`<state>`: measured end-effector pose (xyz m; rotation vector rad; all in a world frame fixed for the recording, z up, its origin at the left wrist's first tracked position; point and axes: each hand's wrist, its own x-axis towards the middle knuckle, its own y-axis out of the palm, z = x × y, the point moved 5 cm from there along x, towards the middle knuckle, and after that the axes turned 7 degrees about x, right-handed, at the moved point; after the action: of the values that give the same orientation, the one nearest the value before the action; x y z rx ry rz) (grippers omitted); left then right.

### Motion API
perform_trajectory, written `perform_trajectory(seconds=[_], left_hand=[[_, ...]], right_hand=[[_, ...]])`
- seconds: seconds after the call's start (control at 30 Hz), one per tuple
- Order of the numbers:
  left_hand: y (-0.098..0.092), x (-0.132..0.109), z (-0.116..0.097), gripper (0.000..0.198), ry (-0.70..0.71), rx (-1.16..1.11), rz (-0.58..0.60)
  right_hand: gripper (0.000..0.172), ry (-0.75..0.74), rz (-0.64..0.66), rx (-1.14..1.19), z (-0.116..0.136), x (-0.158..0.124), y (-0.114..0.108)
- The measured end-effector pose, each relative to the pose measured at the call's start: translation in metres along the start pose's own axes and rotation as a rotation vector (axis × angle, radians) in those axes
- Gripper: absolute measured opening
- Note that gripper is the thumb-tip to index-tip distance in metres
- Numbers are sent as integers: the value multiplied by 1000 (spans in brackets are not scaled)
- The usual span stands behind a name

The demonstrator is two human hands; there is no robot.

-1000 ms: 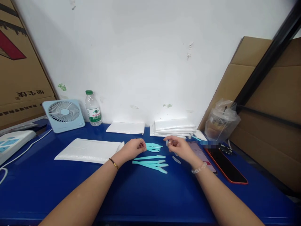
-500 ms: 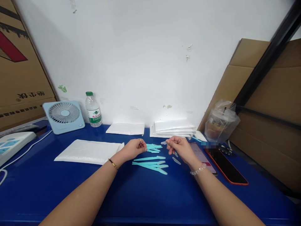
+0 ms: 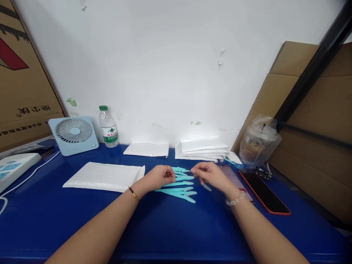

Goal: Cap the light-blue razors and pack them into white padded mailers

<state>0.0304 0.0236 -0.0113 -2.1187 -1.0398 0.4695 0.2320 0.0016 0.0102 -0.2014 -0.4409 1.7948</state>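
Note:
Turquoise eyebrow razors (image 3: 176,191) lie fanned on the blue table, with several more behind them. My left hand (image 3: 162,177) is closed in a pinch on one turquoise eyebrow razor (image 3: 184,178), its tip pointing right. Just beyond that tip, my right hand (image 3: 210,173) has thumb and forefinger pressed together; whatever is between them is too small to make out. Below the right fingers, a small translucent blade cap (image 3: 207,187) rests on the table.
Left of my hands lies a white padded mailer (image 3: 103,176); more white mailers (image 3: 203,146) are stacked by the wall. A fan (image 3: 74,135) and a water bottle (image 3: 109,128) stand back left. Phones (image 3: 265,192) and a bagged drink cup (image 3: 257,143) are at right.
My left hand has shifted slightly right and now has a razor pointing toward the right hand. The translucent cap seen at my right fingertips earlier is no longer visible there.

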Motion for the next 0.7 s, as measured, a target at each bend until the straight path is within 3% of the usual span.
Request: perform_trajectory(seconds=[0.07, 0.13, 0.23, 0.3, 0.47, 0.7], left_hand=[[1, -1, -1, 27, 14, 107, 1], [-3, -2, -2, 22, 37, 268, -83], [-12, 0, -2, 21, 63, 504, -211], [-14, 1, 0, 21, 59, 587, -220], [-14, 4, 2, 12, 60, 638, -197], [-14, 7, 0, 20, 136, 673, -212]], right_hand=[[32, 31, -11, -184, 1, -6, -16], [23, 89, 27, -385, -1, -11, -26], [10, 160, 111, -634, -6, -15, -27], [4, 169, 145, -708, -9, -15, -22], [7, 29, 127, -612, -4, -13, -9], [16, -140, 69, -473, 8, -9, 1]])
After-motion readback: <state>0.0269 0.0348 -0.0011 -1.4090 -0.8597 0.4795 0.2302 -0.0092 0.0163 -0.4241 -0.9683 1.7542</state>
